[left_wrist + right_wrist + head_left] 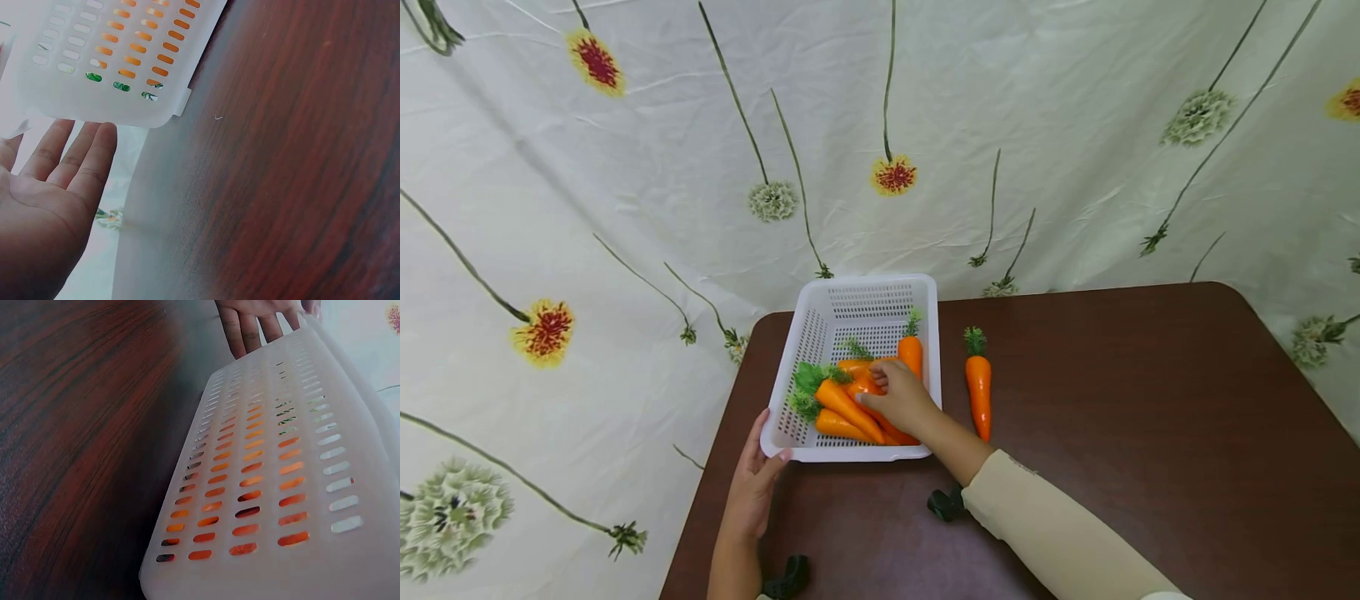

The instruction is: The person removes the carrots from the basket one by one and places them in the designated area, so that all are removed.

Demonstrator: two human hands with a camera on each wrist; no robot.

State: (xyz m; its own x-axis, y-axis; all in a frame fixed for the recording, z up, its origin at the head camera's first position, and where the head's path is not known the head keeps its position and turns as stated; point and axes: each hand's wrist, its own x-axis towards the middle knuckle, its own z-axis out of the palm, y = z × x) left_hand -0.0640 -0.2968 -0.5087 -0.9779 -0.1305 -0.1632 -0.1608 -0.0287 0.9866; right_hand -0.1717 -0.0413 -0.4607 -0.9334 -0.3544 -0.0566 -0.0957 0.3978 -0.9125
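While our left hand (751,492) is gripping a white basket (850,455), our right hand (901,397) is curving over its carrots (850,410); whether gripping, we cannot tell.

Bare left hand (752,492) and right hand (901,398) reach forward.
Left fingers (47,153) lie nearly straight, thumb (772,469) apart; right fingers (880,375) bend, forearm (966,450) slanting from lower right.
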